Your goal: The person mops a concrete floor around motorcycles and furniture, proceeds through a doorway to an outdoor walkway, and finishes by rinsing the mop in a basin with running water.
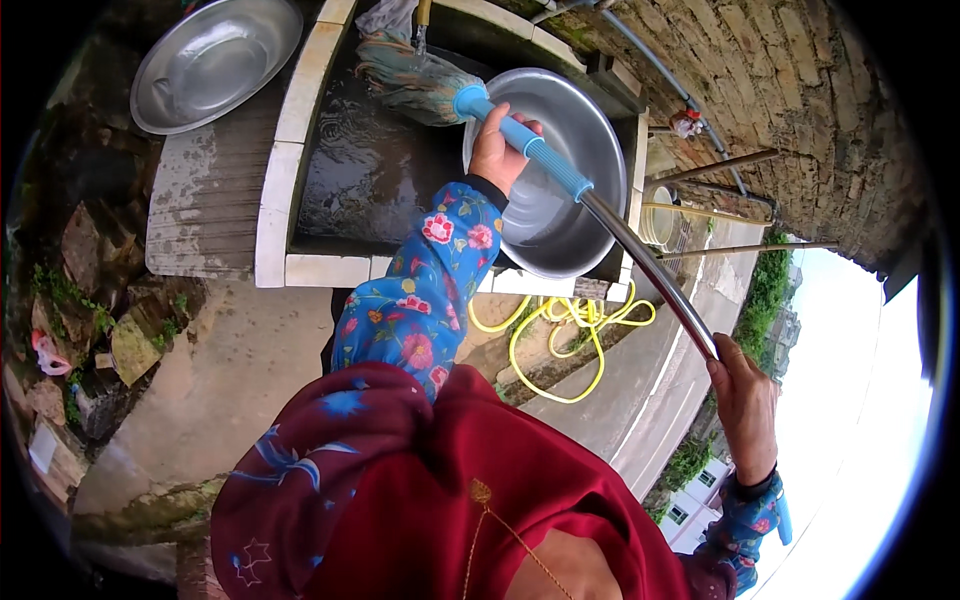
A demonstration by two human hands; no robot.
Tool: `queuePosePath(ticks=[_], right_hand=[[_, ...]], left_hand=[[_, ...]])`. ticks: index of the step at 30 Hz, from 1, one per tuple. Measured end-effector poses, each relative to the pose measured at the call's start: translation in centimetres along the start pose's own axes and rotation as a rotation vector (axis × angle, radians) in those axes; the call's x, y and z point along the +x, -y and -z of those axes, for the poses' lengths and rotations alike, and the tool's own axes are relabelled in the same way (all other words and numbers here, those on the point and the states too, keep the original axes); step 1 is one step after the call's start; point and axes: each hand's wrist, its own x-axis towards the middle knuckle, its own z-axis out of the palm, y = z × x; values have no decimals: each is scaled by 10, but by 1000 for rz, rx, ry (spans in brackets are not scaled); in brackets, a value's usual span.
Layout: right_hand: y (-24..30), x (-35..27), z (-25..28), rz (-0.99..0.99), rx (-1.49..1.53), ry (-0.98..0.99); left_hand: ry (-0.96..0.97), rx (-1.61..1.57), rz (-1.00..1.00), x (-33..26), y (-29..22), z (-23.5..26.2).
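A mop (pixel 650 262) with a shiny metal pole and light blue plastic sleeves slants across the view. My left hand (pixel 497 158) is wrapped round its blue sleeve, just below the head. Farther down, my right hand (pixel 745 405) grips the bare metal pole. The wet, greyish-brown strands (pixel 412 80) hang over a tiled wash trough (pixel 280 195), under a brass-coloured tap (pixel 424 12) with water running. Dark water (pixel 365 185) stands in the trough. Beneath the mop, a large silver metal basin (pixel 560 225) sits in the trough's right part, partly hidden by the pole and my left hand.
Another metal basin (pixel 215 65) lies beyond a ridged washboard slab (pixel 205 200) at the left. A coiled yellow hose (pixel 600 365) rests on the ground before the trough. Brick wall (pixel 800 90) and pipes rise at the right, near a pale bucket (pixel 657 218). Rubble (pixel 100 290) lines the left.
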Motion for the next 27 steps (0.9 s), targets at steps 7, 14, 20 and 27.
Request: queuePosePath(ticks=[7, 14, 20, 27], right_hand=[[-20, -11, -67, -99, -246, -68], [-30, -24, -121, -136, 13, 282], [1, -44, -132, -571, 1394, 1057], [-15, -110, -216, -629, 2078, 1257]], left_hand=[[-73, 111, 99, -5, 24, 17], [-341, 386, 29, -24, 42, 24], [256, 11, 154, -71, 33, 62], [340, -10, 144, -103, 47, 100]])
